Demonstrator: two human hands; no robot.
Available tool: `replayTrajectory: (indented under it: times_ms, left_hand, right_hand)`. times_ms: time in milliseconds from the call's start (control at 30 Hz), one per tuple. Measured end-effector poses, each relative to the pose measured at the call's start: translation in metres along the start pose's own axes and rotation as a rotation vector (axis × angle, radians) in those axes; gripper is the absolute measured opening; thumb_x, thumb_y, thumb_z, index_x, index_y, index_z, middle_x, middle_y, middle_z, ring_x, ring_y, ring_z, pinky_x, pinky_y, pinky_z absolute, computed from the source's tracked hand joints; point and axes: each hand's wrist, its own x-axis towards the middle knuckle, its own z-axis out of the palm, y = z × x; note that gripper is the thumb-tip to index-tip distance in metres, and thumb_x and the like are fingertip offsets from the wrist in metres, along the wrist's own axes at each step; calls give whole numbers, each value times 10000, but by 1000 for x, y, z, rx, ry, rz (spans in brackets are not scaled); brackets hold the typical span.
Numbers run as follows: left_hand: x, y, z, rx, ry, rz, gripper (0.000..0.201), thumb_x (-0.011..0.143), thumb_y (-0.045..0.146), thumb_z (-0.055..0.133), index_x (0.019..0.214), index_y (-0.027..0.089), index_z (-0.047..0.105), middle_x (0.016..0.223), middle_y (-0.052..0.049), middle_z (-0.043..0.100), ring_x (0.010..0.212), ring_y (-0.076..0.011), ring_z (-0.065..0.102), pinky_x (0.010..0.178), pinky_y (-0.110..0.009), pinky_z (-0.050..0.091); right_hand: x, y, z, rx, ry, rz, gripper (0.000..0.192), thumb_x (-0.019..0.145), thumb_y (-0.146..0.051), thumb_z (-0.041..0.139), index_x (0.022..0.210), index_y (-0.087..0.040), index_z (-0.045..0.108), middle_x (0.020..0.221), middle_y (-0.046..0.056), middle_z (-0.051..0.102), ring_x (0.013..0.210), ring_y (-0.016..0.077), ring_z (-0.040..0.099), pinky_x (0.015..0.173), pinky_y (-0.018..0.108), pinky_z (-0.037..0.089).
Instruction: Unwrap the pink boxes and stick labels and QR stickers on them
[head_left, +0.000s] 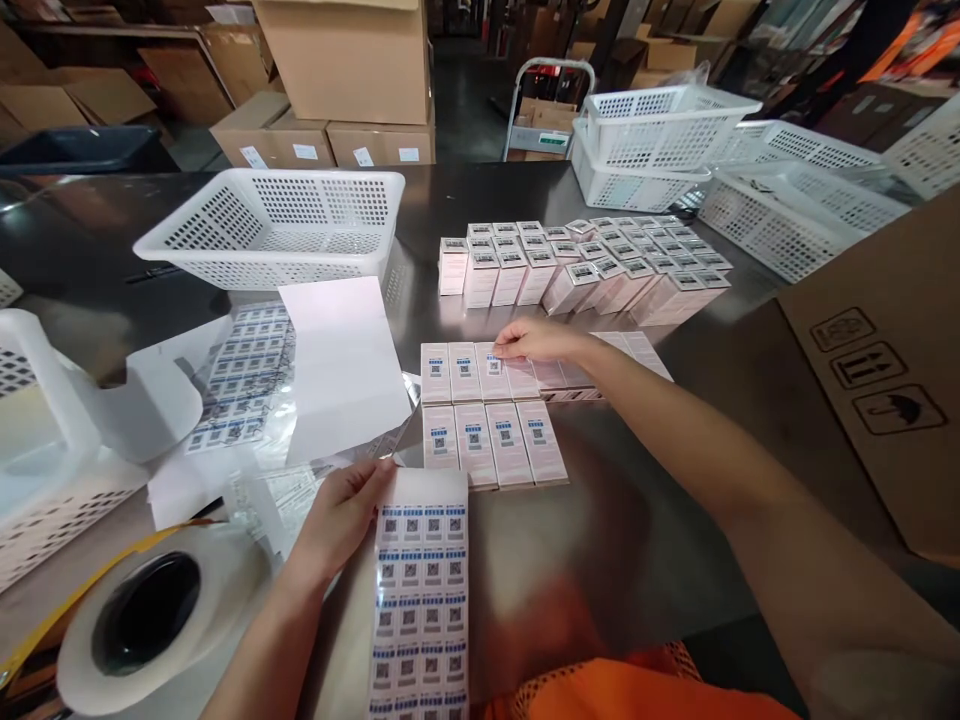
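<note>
My left hand pinches the upper left edge of a long sheet of blue-and-white code stickers lying on the steel table. My right hand reaches forward, its fingertips pressing on a small pink box in the far row of flat-lying boxes. A nearer row of several pink boxes lies just in front, each with a sticker on it. Beyond them stand many upright pink boxes in rows.
A white mesh basket sits at the far left, with stacked white baskets at the far right. Loose paper and a used sticker sheet lie at left. A tape roll sits near left, a cardboard box at right.
</note>
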Motion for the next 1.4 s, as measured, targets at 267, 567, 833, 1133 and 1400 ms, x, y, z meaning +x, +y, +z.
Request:
replayTrajectory:
  times_ms: [267, 567, 833, 1133, 1400]
  left_hand:
    - [-1, 1, 0, 11, 0, 11, 432, 765, 579, 720, 717, 152, 674, 572, 9, 539, 543, -124, 423, 525, -240, 303]
    - [-2, 0, 3, 33, 23, 79, 497, 789, 635, 670, 626, 169, 607, 546, 9, 531, 517, -117, 423, 495, -231, 314]
    - [-5, 6, 7, 43, 163, 189, 551, 795, 685, 616, 616, 164, 604, 570, -1, 545, 541, -124, 451, 504, -239, 332]
    - [-17, 14, 5, 30, 192, 431, 495, 811, 480, 733, 1236, 236, 659, 938, -42, 701, 833, -180, 617, 726, -263, 489]
    - [-11, 9, 5, -223, 60, 269, 300, 686, 310, 869, 931, 181, 756, 803, -25, 733, 728, -145, 646, 655, -235, 508]
  right_hand:
    - [-2, -6, 8, -77, 87, -14, 178, 770, -311, 689, 660, -171, 683, 568, -15, 564, 578, 126, 479, 587, 271, 321]
    - [-12, 0, 30, -40, 595, -16, 566, 550, -289, 863, 1018, -161, 573, 1068, 93, 606, 908, 238, 564, 768, 343, 451]
    - [-94, -75, 113, 109, 215, -603, 531, 734, -456, 824, 1142, -209, 590, 1080, 69, 633, 993, 223, 612, 859, 359, 515]
    - [-104, -81, 144, 181, 320, -527, 299, 819, -154, 749, 1105, -205, 682, 949, 35, 638, 872, 173, 635, 799, 318, 527]
    - [-113, -74, 125, 447, 243, -294, 347, 755, -222, 809, 1084, -212, 699, 858, -1, 723, 730, 137, 669, 677, 253, 536]
